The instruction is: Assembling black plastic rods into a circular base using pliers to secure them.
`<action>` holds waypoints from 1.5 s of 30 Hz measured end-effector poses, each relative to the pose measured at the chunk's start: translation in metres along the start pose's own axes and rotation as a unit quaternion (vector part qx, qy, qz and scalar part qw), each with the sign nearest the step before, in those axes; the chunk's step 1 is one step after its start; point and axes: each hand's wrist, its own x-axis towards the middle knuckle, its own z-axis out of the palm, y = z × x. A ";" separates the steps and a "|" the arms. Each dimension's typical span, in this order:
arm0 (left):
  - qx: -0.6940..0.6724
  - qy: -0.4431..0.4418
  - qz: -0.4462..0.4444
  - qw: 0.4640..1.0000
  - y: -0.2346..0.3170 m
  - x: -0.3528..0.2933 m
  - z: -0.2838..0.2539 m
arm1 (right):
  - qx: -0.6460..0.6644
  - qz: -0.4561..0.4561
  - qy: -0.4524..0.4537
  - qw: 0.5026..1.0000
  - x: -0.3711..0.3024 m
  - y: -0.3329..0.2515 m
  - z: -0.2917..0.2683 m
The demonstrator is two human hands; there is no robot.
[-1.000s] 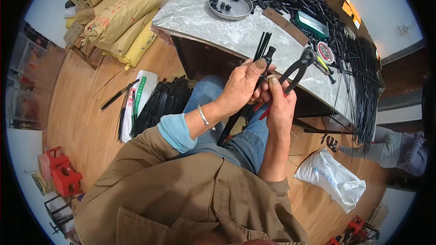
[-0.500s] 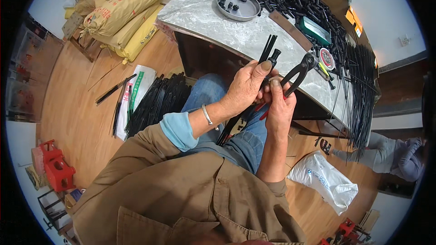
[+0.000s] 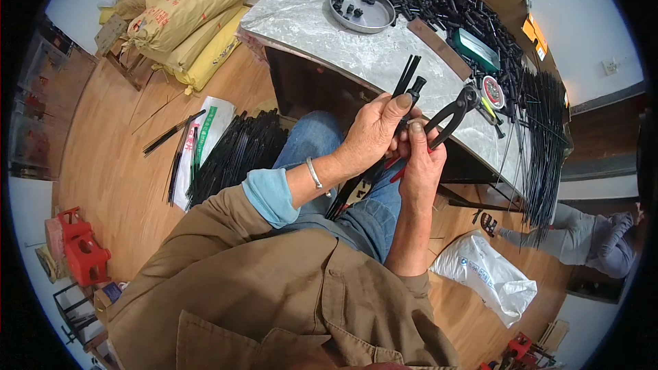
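My left hand [image 3: 377, 123] is closed round a bundle of thin black rods [image 3: 407, 74], whose upper ends poke out above the thumb. Beside those rods a short black ribbed tubular fitting [image 3: 416, 86] stands up between the thumb and fingers. My right hand [image 3: 422, 159] is closed on pincers [image 3: 449, 118] with red handles and a dark head, which points up and right toward the table edge. The fingertips of both hands meet just below the fitting, and what they pinch there is hidden. Lower parts of the rods run down between my knees.
A marble-patterned table [image 3: 301, 10] carries a metal dish [image 3: 363, 26], a heap of black fittings [image 3: 439, 0], a green box [image 3: 475, 49] and long black wires [image 3: 545, 144]. More black rods [image 3: 236, 154] lie left of my leg. Right are a white sack [image 3: 486, 277] and another person [image 3: 582, 233].
Both hands keep their holds, the fitting and rods almost in place. The pincers' head has shifted very slightly. The view has moved a little.
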 end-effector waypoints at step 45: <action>-0.003 -0.096 -0.080 0.992 0.001 0.004 -0.002 | -0.053 0.331 -0.182 0.924 -0.068 -0.064 -0.045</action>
